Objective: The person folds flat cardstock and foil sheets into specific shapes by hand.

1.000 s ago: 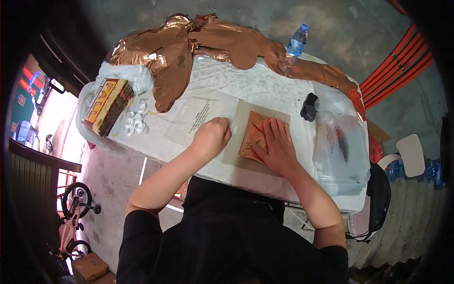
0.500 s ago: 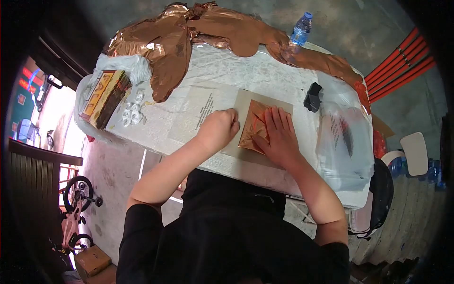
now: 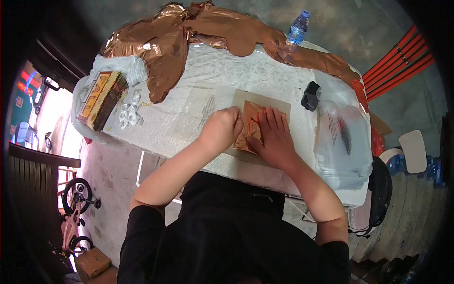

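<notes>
I see the small shiny copper foil square (image 3: 249,124) lying on a flat grey card (image 3: 280,102) on the white desk (image 3: 246,71). The right hand (image 3: 274,137) lies flat on the foil, with its fingers (image 3: 272,118) spread open and holding nothing. The left hand (image 3: 222,127) is curled in a fist at the foil's left edge. I cannot tell if it pinches the foil. A second ago that fist was further left — now it touches the foil.

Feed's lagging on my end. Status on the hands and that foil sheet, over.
Left hand fisted at the copper foil left edge. Right hand flat, pressing it onto beige board. Nothing between hands; black object sits apart, right of board.
</notes>
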Tool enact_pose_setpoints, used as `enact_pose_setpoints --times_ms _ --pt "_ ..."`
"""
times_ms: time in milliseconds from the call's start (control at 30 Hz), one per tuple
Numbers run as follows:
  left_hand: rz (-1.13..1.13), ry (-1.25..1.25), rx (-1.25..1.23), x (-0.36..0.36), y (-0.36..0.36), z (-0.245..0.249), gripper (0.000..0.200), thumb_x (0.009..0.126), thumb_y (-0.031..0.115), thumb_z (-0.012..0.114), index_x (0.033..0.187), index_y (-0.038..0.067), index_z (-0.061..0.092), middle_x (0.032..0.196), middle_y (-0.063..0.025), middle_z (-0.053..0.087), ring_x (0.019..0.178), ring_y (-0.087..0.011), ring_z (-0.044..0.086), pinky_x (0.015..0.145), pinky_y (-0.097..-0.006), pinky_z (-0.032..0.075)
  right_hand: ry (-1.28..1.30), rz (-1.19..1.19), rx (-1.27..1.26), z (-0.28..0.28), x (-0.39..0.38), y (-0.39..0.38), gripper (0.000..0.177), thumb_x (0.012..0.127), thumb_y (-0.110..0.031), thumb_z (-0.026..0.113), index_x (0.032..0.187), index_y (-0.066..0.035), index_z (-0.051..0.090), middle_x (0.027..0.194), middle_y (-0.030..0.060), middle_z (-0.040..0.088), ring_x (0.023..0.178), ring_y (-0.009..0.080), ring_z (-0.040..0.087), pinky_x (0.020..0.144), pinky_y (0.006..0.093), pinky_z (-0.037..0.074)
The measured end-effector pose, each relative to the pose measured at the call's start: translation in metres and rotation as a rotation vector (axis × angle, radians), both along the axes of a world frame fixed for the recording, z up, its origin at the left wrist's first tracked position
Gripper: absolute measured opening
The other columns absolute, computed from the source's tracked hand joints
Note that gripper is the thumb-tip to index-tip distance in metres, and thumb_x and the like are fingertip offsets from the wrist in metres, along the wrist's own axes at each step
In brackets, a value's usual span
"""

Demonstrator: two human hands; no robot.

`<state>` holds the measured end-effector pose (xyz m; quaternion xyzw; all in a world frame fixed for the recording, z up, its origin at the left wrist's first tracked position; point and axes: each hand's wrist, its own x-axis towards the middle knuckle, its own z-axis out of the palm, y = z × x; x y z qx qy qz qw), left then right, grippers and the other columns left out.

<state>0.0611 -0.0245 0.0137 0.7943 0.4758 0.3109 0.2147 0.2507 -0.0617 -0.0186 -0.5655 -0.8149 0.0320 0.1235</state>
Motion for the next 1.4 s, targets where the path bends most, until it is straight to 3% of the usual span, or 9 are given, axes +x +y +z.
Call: enact_pose_setpoints --times_ms 300,500,600,700,767,800,867,1067,1400 --pt "0.075 -0.032 -0.052 -0.002 -0.002 -0.005 0.013 0.083 0.011 0.059 0.080 -0.001 0.057 0.074 -0.0235 0.063 0.069 -0.0401 0.063 0.061 -0.0458 0.052 0.002 0.015 -0.016 0.002 0.000 0.000 0.075 0.088 -0.045 0.054 0.142 0.003 0.030 0.149 0.0264 0.026 0.141 0.0398 0.020 0.116 0.0491 0.012" --pt "-0.013 0.155 0.049 0.004 -0.006 -0.012 0.018 0.082 0.015 0.064 0.084 -0.003 0.060 0.075 -0.0223 0.063 0.067 -0.0391 0.062 0.061 -0.0440 0.050 0.003 0.008 -0.029 0.000 -0.001 0.001 0.078 0.089 -0.047 0.053 0.144 0.002 0.028 0.149 0.0261 0.026 0.141 0.0391 0.019 0.116 0.0494 0.011" --pt "-0.133 0.187 -0.196 -0.010 0.003 0.008 0.018 0.082 0.015 0.065 0.091 -0.001 0.062 0.075 -0.0203 0.062 0.068 -0.0382 0.062 0.062 -0.0423 0.050 0.029 0.011 0.000 -0.003 0.000 0.001 0.078 0.089 -0.047 0.053 0.144 0.003 0.029 0.149 0.0264 0.026 0.141 0.0391 0.020 0.116 0.0499 0.012" --pt "-0.264 0.236 -0.266 -0.033 0.014 0.010 0.021 0.082 0.019 0.067 0.095 0.002 0.063 0.097 -0.0192 0.064 0.087 -0.0351 0.062 0.075 -0.0431 0.049 0.029 0.005 -0.007 -0.001 -0.001 0.001 0.077 0.089 -0.047 0.054 0.143 0.003 0.030 0.148 0.0266 0.028 0.141 0.0392 0.022 0.115 0.0501 0.012" --pt "-0.381 0.234 0.029 -0.042 0.016 0.001 0.030 0.083 0.024 0.068 0.106 0.006 0.060 0.127 -0.0189 0.054 0.120 -0.0337 0.050 0.098 -0.0436 0.040 0.022 0.011 0.019 -0.003 -0.001 0.000 0.077 0.089 -0.046 0.054 0.143 0.004 0.030 0.148 0.0267 0.028 0.140 0.0393 0.022 0.115 0.0502 0.013" --pt "-0.382 0.234 0.029 -0.041 0.015 -0.002 0.030 0.083 0.024 0.068 0.106 0.006 0.060 0.127 -0.0189 0.054 0.120 -0.0337 0.050 0.098 -0.0436 0.040 0.014 0.017 0.048 -0.004 -0.001 0.000 0.077 0.089 -0.046 0.054 0.142 0.004 0.030 0.148 0.0267 0.028 0.140 0.0393 0.023 0.115 0.0502 0.013" --pt "-0.421 0.259 0.011 -0.040 0.011 -0.007 0.052 0.085 0.033 0.067 0.126 0.007 0.051 0.148 -0.0160 0.034 0.140 -0.0316 0.027 0.113 -0.0458 0.024 0.024 0.027 0.071 -0.007 0.000 0.001 0.077 0.088 -0.047 0.055 0.140 0.005 0.033 0.146 0.0280 0.030 0.139 0.0409 0.025 0.114 0.0514 0.014" --pt "-0.464 0.472 0.061 -0.038 0.010 -0.012 0.080 0.086 0.044 0.062 0.146 0.003 0.028 0.151 -0.0156 0.030 0.142 -0.0288 0.023 0.116 -0.0449 0.018 0.006 0.048 -0.024 0.001 0.006 0.002 0.085 0.086 -0.049 0.057 0.145 0.004 0.026 0.150 0.0245 0.024 0.142 0.0367 0.020 0.116 0.0488 0.012" --pt "-0.462 0.466 0.063 -0.036 0.011 -0.010 0.079 0.085 0.044 0.064 0.145 0.004 0.032 0.153 -0.0135 0.028 0.143 -0.0277 0.022 0.116 -0.0447 0.019 -0.056 -0.013 -0.481 0.044 0.055 -0.013 0.116 0.071 -0.051 0.075 0.150 0.000 0.009 0.157 0.0205 0.008 0.147 0.0281 0.005 0.118 0.0453 0.005"
